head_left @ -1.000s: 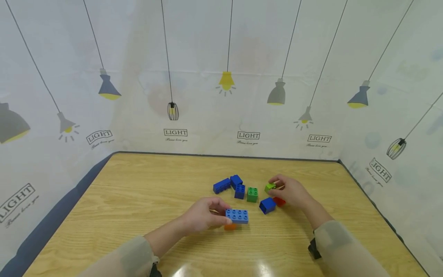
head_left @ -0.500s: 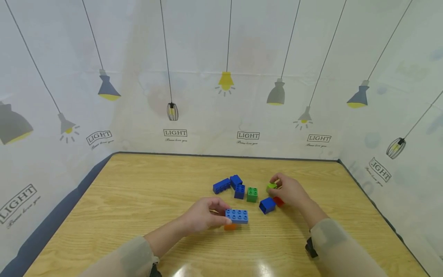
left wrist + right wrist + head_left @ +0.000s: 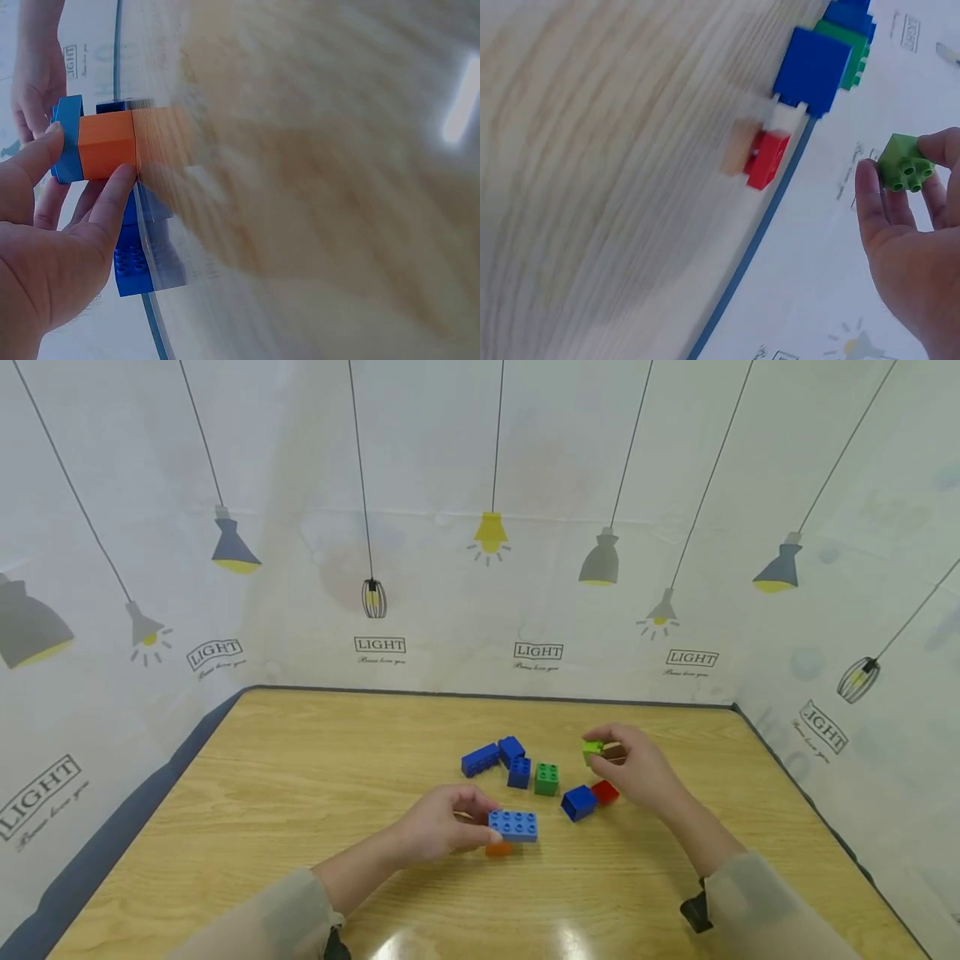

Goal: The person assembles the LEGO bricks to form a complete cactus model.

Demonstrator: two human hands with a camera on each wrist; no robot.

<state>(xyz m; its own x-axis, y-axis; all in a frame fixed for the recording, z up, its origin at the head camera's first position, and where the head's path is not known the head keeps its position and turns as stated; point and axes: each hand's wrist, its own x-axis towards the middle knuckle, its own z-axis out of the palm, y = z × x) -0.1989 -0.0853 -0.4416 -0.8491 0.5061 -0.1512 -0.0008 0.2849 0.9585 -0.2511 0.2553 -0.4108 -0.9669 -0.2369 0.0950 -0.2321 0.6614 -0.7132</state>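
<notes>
My left hand (image 3: pixel 442 825) holds a light blue building brick (image 3: pixel 517 827), studs up, between thumb and fingers. Under it sits an orange brick (image 3: pixel 107 146), joined to it and standing on the table; a fingertip touches the orange side in the left wrist view. My right hand (image 3: pixel 639 770) pinches a small lime green brick (image 3: pixel 900 161) by its sides, raised above the table, with its studs facing sideways. Just below that hand lie a red brick (image 3: pixel 605 792) and a dark blue brick (image 3: pixel 579 803), side by side.
Behind the left hand stand a green brick (image 3: pixel 547 779) and several dark blue bricks, among them a long one (image 3: pixel 480 761) and a smaller one (image 3: pixel 519 772). A wooden table (image 3: pixel 322 752) carries everything, with a printed cloth wall (image 3: pixel 442 560) around it.
My right hand has lifted the lime green brick up off the table, leaving the red brick in fuller view. The left hand and its two bricks have stayed in place.
</notes>
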